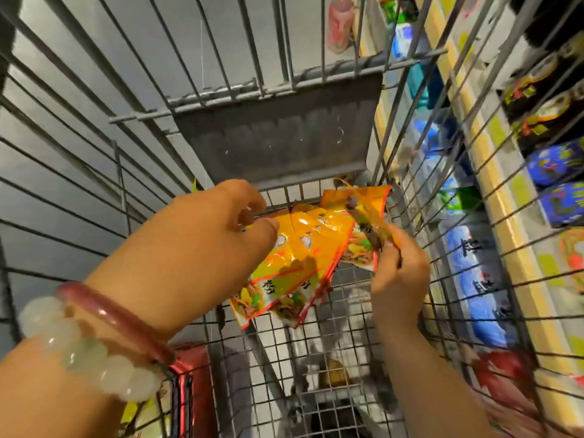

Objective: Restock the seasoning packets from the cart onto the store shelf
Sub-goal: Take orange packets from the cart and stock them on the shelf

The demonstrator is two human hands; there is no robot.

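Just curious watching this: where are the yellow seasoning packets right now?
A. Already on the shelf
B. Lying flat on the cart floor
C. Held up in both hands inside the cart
C: the left hand and right hand both grip the yellow packets above the cart's wire floor.

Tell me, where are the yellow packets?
The yellow packets are mid-frame inside the wire cart, held between the left hand and right hand.
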